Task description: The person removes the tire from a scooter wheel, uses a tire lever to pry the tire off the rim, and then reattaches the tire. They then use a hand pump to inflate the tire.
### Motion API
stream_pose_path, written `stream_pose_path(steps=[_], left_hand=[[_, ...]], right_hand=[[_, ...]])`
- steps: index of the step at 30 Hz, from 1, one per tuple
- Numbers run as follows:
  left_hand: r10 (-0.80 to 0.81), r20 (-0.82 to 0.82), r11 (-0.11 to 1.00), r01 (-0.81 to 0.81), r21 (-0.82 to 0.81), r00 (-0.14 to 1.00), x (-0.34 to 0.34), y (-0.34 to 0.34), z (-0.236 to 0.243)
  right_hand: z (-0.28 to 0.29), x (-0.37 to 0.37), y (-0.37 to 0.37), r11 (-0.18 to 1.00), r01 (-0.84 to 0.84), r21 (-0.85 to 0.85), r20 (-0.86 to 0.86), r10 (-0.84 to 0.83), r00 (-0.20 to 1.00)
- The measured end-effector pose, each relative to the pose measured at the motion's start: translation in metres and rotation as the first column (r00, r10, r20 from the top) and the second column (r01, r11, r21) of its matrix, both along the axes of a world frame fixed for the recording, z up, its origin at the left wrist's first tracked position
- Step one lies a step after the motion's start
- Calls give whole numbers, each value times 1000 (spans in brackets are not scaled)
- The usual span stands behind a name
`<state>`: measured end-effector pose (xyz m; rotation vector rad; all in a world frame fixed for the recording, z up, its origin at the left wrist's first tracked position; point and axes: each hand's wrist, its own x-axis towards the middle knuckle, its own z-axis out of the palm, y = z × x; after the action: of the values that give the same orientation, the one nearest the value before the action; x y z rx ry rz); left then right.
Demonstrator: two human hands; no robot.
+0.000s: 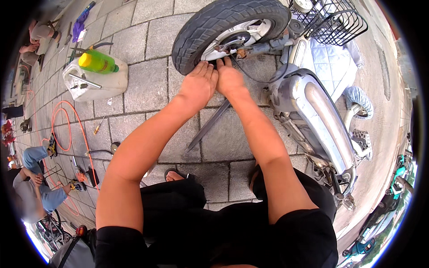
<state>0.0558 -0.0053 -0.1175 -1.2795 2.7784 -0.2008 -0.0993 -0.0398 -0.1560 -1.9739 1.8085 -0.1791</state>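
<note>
A black tire (185, 49) on a silver wheel rim (263, 27) stands at top center, attached to a scooter's fork (263, 49). My left hand (196, 85) grips the tire's lower part, fingers pressed together along its inner edge. Beside it my right hand (230, 79) has its fingertips tucked in at the lower rim; what they hold is hidden. A thin black cable (259, 81) runs from the hub past my right hand. A long grey flat strip (205, 129) stretches down-left from below my hands.
The silver scooter body (319, 120) and wire basket (342, 27) are at right. At left are a jug (96, 85) with a yellow-green bottle (100, 62), an orange hose (71, 111), a screwdriver (99, 125) and other people (38, 163). Paving (145, 102) lies beneath.
</note>
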Motion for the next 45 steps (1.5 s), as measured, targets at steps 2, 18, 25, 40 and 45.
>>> stream_pose_path(steps=[2,18,25,40,45], left_hand=[[7,-24,999,-8,-34,1000,-2,-4,5],[310,-776,869,-495,-3,549,49,1,62],[480,-777,877,-231,420,409,63,-16,61],[557,-654,824,-439,359,511,35,-23,88],[408,-701,822,-569,4,585,-1,-34,100]], right_hand=[[1,1,9,995,46,-86,152,-33,988],[57,11,-10,976,-191,105,251,159,955],[8,19,16,983,97,157,835,-185,518],[84,10,-26,833,-308,460,685,-112,720],[100,11,-30,916,-351,196,260,297,919]])
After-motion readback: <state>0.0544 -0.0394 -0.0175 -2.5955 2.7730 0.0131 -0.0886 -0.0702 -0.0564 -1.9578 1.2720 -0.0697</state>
